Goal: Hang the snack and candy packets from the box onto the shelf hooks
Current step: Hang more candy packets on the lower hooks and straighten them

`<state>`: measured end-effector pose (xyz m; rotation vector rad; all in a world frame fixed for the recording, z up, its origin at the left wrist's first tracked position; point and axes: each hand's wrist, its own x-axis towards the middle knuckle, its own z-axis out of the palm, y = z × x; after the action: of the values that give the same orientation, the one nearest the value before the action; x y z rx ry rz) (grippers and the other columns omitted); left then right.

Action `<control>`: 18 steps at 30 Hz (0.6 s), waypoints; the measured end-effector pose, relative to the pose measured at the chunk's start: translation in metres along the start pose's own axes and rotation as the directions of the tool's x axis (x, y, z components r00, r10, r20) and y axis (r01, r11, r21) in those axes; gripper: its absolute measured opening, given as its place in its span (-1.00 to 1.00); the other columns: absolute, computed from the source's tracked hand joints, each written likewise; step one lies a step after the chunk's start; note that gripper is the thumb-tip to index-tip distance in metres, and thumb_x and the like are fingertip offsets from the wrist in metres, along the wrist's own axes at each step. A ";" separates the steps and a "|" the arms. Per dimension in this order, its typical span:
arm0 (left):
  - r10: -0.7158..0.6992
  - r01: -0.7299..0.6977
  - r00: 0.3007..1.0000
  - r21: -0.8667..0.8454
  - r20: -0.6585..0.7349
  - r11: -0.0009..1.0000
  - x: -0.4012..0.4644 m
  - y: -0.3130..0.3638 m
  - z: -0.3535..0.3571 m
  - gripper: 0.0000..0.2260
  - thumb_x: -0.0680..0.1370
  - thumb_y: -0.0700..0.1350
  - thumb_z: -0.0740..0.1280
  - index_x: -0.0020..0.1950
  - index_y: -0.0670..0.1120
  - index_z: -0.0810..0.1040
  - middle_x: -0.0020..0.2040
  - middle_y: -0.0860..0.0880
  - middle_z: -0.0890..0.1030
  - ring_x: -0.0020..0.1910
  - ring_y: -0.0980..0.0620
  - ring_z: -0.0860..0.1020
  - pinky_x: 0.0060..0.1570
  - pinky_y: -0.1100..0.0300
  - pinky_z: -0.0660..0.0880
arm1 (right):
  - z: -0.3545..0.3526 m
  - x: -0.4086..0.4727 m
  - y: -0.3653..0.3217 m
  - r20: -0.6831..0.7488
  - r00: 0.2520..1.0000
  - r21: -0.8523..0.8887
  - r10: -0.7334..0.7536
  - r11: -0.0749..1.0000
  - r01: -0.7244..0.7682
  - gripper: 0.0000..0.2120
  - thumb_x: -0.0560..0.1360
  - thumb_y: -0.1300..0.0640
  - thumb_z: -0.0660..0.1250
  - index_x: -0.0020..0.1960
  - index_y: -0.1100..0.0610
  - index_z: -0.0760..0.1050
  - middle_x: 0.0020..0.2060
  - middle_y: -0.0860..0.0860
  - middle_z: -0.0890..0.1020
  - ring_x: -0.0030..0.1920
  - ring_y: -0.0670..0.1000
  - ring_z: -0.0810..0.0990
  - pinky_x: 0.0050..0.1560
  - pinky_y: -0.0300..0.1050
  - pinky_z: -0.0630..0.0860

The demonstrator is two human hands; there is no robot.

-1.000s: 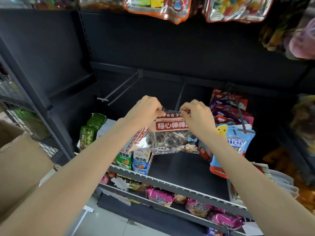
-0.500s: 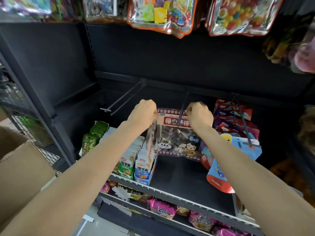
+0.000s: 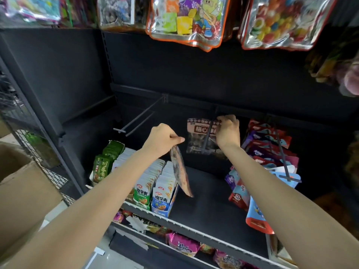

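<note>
A clear candy packet (image 3: pixel 198 136) with a dark red header hangs on the middle shelf hook (image 3: pixel 208 135), pushed far back near the rail. My right hand (image 3: pixel 227 131) pinches its top right corner at the hook. My left hand (image 3: pixel 164 139) pinches the top of a second packet (image 3: pixel 180 171), which dangles edge-on over the dark shelf. The cardboard box (image 3: pixel 21 183) stands at the left edge, its inside hidden.
A bare double hook (image 3: pixel 136 121) juts out to the left. Purple, red and blue packets (image 3: pixel 270 152) fill the right hook. Boxes of green and white snack sachets (image 3: pixel 147 183) stand on the shelf (image 3: pixel 213 206). Bright candy bags (image 3: pixel 186 22) hang overhead.
The right hand slid the packet back along the middle hook to the rail. The left hand let go of that packet and drew away, still holding a second packet.
</note>
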<state>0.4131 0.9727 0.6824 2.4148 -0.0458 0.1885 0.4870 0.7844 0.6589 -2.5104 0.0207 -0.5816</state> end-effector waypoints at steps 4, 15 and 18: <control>-0.117 0.120 0.993 -0.276 0.024 0.954 -0.009 0.000 0.005 -0.77 0.48 -0.05 0.42 -0.11 -0.23 0.68 -0.26 -0.24 0.63 -0.31 0.00 0.55 -0.22 0.17 0.47 | -0.020 -0.037 -0.003 -0.012 0.998 0.155 -0.059 0.986 0.061 -0.64 0.52 0.42 0.14 0.25 0.25 0.50 0.22 0.17 0.50 0.23 0.16 0.45 0.21 -0.11 0.37; -0.339 0.340 0.930 -0.684 0.142 0.645 -0.035 0.009 0.008 -0.94 0.42 -0.29 0.45 -0.24 -0.26 0.61 -0.50 -0.07 0.49 -0.62 0.16 0.38 -0.55 0.38 0.35 | -0.063 -0.125 -0.023 0.522 0.852 0.423 -0.044 0.880 -0.214 -0.65 0.59 -0.01 0.22 -0.05 0.26 0.60 -0.20 0.04 0.60 -0.17 -0.05 0.54 -0.11 -0.19 0.42; -0.172 0.234 0.972 -0.578 0.161 0.782 -0.040 0.013 0.005 -0.90 0.45 -0.27 0.42 -0.24 -0.12 0.65 -0.40 -0.02 0.59 -0.42 0.12 0.51 -0.36 0.32 0.47 | -0.064 -0.132 -0.027 0.629 0.776 0.458 -0.039 0.826 -0.330 -0.72 0.63 0.09 0.14 0.23 0.14 0.52 0.03 0.04 0.60 -0.01 -0.04 0.55 -0.09 -0.22 0.47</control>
<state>0.3734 0.9590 0.6814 1.7750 0.1001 -0.0487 0.3384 0.7920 0.6679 -1.9794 -0.1654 0.3077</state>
